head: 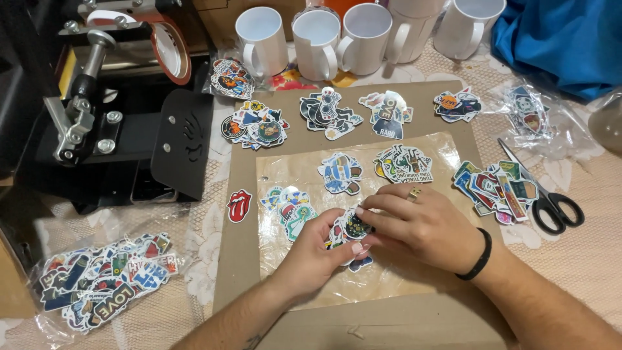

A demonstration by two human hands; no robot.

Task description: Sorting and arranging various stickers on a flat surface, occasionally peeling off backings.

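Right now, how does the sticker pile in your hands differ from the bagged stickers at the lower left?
The sticker pile is small and loose, pinched between the left hand and right hand over the clear sheet. The bagged stickers form a much bigger heap, sealed in clear plastic, lying untouched on the lace tablecloth. Both are colourful die-cut stickers.

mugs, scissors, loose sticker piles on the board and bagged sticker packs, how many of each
white mugs: 5
scissors: 1
loose sticker piles: 10, counting the lone lips sticker but not the stack in the hands
bagged sticker packs: 3
total: 19
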